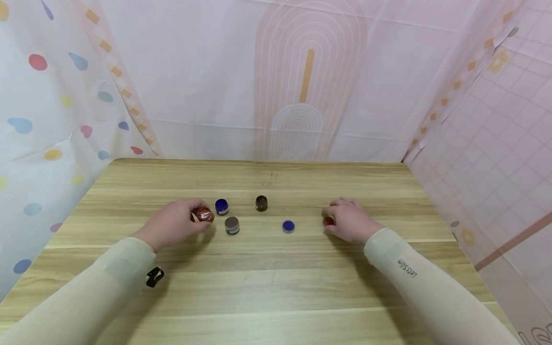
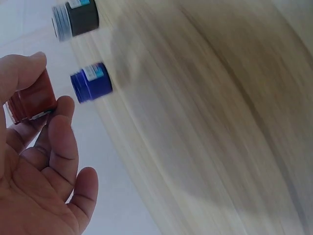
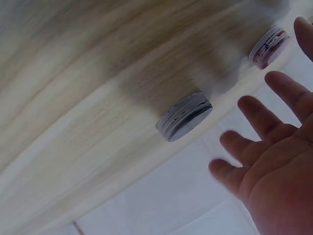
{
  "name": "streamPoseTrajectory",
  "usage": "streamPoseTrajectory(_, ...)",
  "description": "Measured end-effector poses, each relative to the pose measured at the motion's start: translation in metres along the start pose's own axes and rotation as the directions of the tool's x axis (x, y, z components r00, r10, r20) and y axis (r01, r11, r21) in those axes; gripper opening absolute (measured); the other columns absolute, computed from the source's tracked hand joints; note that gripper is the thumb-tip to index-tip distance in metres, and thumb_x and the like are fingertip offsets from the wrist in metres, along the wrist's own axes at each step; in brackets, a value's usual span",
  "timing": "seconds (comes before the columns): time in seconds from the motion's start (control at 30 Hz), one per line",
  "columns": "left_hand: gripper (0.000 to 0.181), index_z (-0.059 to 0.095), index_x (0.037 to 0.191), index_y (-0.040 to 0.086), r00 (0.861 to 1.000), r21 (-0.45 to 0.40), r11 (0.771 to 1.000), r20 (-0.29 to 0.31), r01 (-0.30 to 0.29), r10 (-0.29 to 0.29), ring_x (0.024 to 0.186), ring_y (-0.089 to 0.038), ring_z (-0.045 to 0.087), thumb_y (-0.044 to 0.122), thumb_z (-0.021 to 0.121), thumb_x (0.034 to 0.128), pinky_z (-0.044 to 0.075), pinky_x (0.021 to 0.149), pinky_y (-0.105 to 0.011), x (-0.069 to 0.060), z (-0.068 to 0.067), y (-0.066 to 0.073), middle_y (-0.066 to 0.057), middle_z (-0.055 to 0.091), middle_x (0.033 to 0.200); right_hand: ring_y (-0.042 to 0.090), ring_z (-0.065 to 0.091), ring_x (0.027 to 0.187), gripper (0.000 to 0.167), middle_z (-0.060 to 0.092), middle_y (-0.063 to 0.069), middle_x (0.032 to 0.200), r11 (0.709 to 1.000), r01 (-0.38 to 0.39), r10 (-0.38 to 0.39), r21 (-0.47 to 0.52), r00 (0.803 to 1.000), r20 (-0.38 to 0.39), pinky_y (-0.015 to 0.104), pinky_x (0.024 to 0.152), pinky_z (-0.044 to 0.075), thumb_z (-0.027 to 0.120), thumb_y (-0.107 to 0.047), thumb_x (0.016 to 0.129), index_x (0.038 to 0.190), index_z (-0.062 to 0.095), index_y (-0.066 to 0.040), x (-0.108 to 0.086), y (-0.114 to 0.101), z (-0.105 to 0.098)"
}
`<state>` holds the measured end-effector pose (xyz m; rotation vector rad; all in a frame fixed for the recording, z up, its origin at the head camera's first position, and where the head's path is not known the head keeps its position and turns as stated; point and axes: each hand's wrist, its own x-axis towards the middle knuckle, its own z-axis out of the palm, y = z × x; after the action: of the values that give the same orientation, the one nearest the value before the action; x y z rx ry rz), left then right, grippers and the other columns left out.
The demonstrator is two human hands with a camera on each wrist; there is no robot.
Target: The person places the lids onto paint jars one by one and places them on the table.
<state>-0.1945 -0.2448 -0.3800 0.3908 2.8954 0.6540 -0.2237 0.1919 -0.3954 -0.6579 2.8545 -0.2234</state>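
My left hand [image 1: 177,223] pinches a small red-brown paint jar [image 2: 36,100] between thumb and fingers. Close to it stand an uncapped blue jar [image 1: 222,207] and a dark jar with a grey lid [image 1: 232,225]. My right hand [image 1: 347,219] hovers low over the table, fingers spread and relaxed. A red lid [image 1: 328,221] lies by its thumb and index finger, apparently untouched in the right wrist view. Another grey-looking lid [image 3: 185,116] lies nearer the right wrist camera; the hand seems to hide it in the head view.
A blue lid [image 1: 288,226] lies flat between the hands. Farther back stands an uncapped dark brown jar [image 1: 261,203]. The wooden table [image 1: 276,287] meets patterned cloth walls [image 1: 207,96] at the back and sides. A black piece [image 1: 155,277] shows beside the left sleeve.
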Motion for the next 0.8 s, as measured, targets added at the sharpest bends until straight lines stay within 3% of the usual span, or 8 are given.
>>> streamPoseTrajectory(0.1,0.029,0.071,0.115,0.012,1.0,-0.015,1.0,-0.014,-0.017,0.016,0.087,-0.018,0.064,0.032,0.077,0.0941,0.052,0.079,-0.038,0.0,0.001,0.007,-0.002,0.073,0.1,0.032,0.062,0.121,0.032,0.07,0.009,0.124,0.999,0.04,-0.04,-0.021,0.999,-0.014,0.054,0.111,0.045,0.076,-0.025,0.098,0.126,0.072,-0.01,0.001,0.0,0.001)
streamPoseTrajectory(0.17,0.03,0.07,0.115,0.011,1.0,-0.03,0.999,-0.013,-0.024,0.023,0.084,-0.018,0.063,0.031,0.078,0.0939,0.052,0.076,-0.036,0.0,0.003,0.012,-0.002,0.072,0.098,0.024,0.062,0.104,0.022,0.069,0.003,0.108,0.997,0.065,-0.066,-0.034,0.998,-0.022,0.048,0.1,0.05,0.077,-0.023,0.097,0.116,0.073,-0.012,0.001,0.0,0.002)
streamPoseTrajectory(0.27,0.03,0.07,0.115,0.011,0.999,-0.046,0.998,-0.013,-0.041,0.04,0.081,-0.016,0.061,0.03,0.078,0.0934,0.05,0.072,-0.033,0.0,0.006,0.019,-0.001,0.072,0.096,0.018,0.056,0.091,0.012,0.064,-0.003,0.093,0.994,0.092,-0.094,-0.051,0.995,-0.033,0.044,0.092,0.05,0.077,-0.02,0.096,0.106,0.071,-0.015,0.002,0.0,0.003)
streamPoseTrajectory(0.53,0.032,0.072,0.117,0.012,0.995,-0.069,0.993,-0.036,-0.093,0.091,0.07,-0.014,0.054,0.029,0.079,0.0916,0.045,0.064,-0.03,-0.001,0.015,0.035,0.0,0.072,0.098,0.018,0.053,0.088,0.007,0.062,-0.004,0.086,0.992,0.104,-0.108,-0.076,0.993,-0.042,0.047,0.096,0.046,0.075,-0.014,0.096,0.096,0.069,-0.016,0.003,-0.002,0.005)
streamPoseTrajectory(0.8,0.025,0.072,0.113,0.017,0.992,-0.081,0.989,-0.046,-0.12,0.117,0.062,-0.013,0.048,0.028,0.08,0.0911,0.042,0.059,-0.028,-0.002,0.019,0.047,0.003,0.068,0.086,0.019,0.052,0.09,0.005,0.062,-0.003,0.088,0.995,0.081,-0.083,-0.058,0.996,-0.038,0.048,0.098,0.045,0.074,-0.012,0.096,0.098,0.07,-0.014,0.004,-0.002,0.006)
